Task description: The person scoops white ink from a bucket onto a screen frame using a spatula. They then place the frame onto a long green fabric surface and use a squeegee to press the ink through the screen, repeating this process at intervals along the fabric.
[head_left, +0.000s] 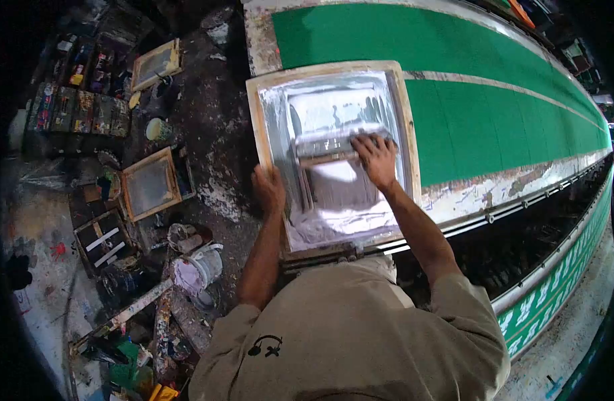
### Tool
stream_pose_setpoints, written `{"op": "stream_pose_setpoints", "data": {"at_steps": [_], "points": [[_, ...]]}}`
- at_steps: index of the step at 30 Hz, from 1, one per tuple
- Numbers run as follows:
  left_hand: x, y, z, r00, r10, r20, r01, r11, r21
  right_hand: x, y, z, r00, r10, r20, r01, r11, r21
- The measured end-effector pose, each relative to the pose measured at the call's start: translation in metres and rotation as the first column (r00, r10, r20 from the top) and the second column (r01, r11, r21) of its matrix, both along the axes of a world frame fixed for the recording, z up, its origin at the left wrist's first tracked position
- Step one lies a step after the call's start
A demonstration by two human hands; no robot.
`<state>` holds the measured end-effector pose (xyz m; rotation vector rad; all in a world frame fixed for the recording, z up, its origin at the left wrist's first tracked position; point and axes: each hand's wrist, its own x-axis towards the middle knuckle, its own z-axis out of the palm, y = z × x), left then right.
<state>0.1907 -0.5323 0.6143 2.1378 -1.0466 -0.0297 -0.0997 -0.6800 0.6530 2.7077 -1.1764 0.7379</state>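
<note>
Silk screen (408,127) looks mid-pass imo: right hand (380,164) clutching the squeegee (320,144) inside it, left hand (271,190) fingers curled round its left edge. Stroke needs even pressure.

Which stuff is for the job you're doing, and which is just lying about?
For the job:
- framed screen
- squeegee under my right hand
- pale ink
- green cloth
- probably the pale-paint bucket

Seemingly lying about:
- other wooden frames
- pale tub
</note>
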Motion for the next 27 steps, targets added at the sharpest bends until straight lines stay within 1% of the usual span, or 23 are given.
{"op": "stream_pose_setpoints", "data": {"at_steps": [1, 2, 3, 4, 5, 6, 7, 8, 9, 10, 11, 12, 14, 15, 17, 18, 19, 21, 22, 23, 25, 26, 27], "points": [[-0.001, -0.001, -0.002, 0.999, -0.007, 0.031, 0.008, 1.0, -0.027, 0.013, -0.025, 0.005, 1.0, -0.012, 0.029, 0.013, 1.0, -0.022], [-0.003, 0.0, 0.007, 0.999, -0.027, -0.037, 0.027, 1.0, -0.001, 0.019, -0.038, 0.011, 0.999, -0.009, 0.031, 0.01, 0.999, -0.033], [-0.005, 0.001, 0.012, 0.999, -0.026, -0.035, 0.025, 1.0, -0.012, 0.024, -0.048, 0.018, 0.999, -0.023, 0.043, 0.02, 0.998, 0.051], [-0.002, 0.001, 0.01, 0.998, -0.061, 0.018, 0.061, 0.998, -0.022, 0.029, -0.056, 0.027, 0.998, -0.041, 0.056, 0.033, 0.991, 0.131], [0.0, -0.002, 0.008, 0.993, -0.096, 0.071, 0.098, 0.995, -0.031, 0.025, -0.05, 0.042, 0.991, -0.129, -0.031, 0.132, 0.937, 0.324], [0.001, -0.004, 0.007, 0.992, -0.1, 0.073, 0.104, 0.993, -0.047, 0.012, -0.032, 0.059, 0.971, -0.199, -0.134, 0.24, 0.836, 0.494], [0.001, -0.005, 0.005, 0.998, -0.057, 0.011, 0.057, 0.998, 0.001, -0.004, -0.012, 0.077, 0.924, -0.366, -0.109, 0.358, 0.733, 0.578], [0.0, -0.004, 0.003, 0.999, -0.008, -0.052, 0.011, 0.998, 0.059, -0.037, -0.001, 0.04, 0.938, -0.312, 0.148, 0.221, 0.872, 0.437], [-0.003, -0.003, 0.003, 0.998, -0.007, -0.062, 0.01, 0.998, 0.06, -0.08, -0.001, -0.018, 0.863, -0.465, 0.198, 0.222, 0.701, 0.678], [-0.003, -0.001, 0.005, 0.998, -0.012, -0.057, 0.014, 1.0, 0.026, -0.107, 0.008, -0.02, 0.804, -0.506, 0.312, 0.04, 0.569, 0.822], [-0.003, -0.001, 0.008, 0.998, -0.023, -0.05, 0.022, 1.0, -0.01, -0.123, 0.018, -0.02, 0.716, -0.571, 0.401, -0.166, 0.42, 0.892], [-0.004, -0.002, 0.012, 0.998, -0.03, -0.058, 0.03, 1.0, -0.005, -0.13, 0.025, -0.025, 0.714, -0.579, 0.392, -0.155, 0.416, 0.896], [-0.009, 0.005, 0.016, 0.995, -0.052, -0.087, 0.038, 0.988, -0.152, -0.138, 0.042, -0.034, 0.662, -0.51, 0.549, -0.06, 0.694, 0.718], [-0.012, 0.007, 0.016, 0.994, -0.056, -0.094, 0.043, 0.989, -0.141, -0.139, 0.049, -0.035, 0.662, -0.521, 0.539, -0.052, 0.686, 0.726], [-0.01, 0.007, 0.015, 0.997, -0.042, 0.058, 0.051, 0.985, -0.167, -0.136, 0.048, -0.037, 0.504, -0.633, 0.588, -0.08, 0.643, 0.761], [-0.007, 0.006, 0.012, 0.998, -0.035, 0.052, 0.04, 0.994, -0.1, -0.141, 0.036, -0.057, 0.571, -0.661, 0.487, 0.014, 0.601, 0.799], [-0.004, 0.004, 0.003, 0.998, -0.033, 0.054, 0.038, 0.995, -0.088, -0.148, 0.025, -0.069, 0.571, -0.666, 0.48, 0.011, 0.591, 0.807], [0.002, -0.003, -0.011, 0.992, -0.026, 0.12, 0.028, 1.0, -0.013, -0.151, 0.011, -0.084, 0.724, -0.587, 0.362, 0.012, 0.536, 0.844], [0.002, -0.003, -0.013, 0.993, -0.009, 0.117, 0.005, 0.999, 0.036, -0.142, 0.01, -0.083, 0.659, -0.615, 0.433, -0.076, 0.518, 0.852], [0.005, -0.003, -0.014, 0.993, -0.01, 0.117, 0.006, 0.999, 0.035, -0.138, 0.011, -0.08, 0.659, -0.615, 0.433, -0.075, 0.519, 0.852], [0.012, -0.005, -0.016, 0.993, -0.056, 0.101, 0.03, 0.97, 0.24, -0.135, 0.016, -0.065, 0.672, -0.59, 0.447, -0.091, 0.534, 0.841], [0.016, -0.004, -0.016, 0.993, -0.059, 0.1, 0.034, 0.971, 0.237, -0.125, 0.024, -0.038, 0.666, -0.649, 0.368, -0.032, 0.467, 0.884], [0.021, 0.001, -0.017, 0.987, -0.121, 0.106, 0.09, 0.961, 0.263, -0.115, 0.036, -0.014, 0.656, -0.7, 0.282, 0.025, 0.394, 0.919]]}}
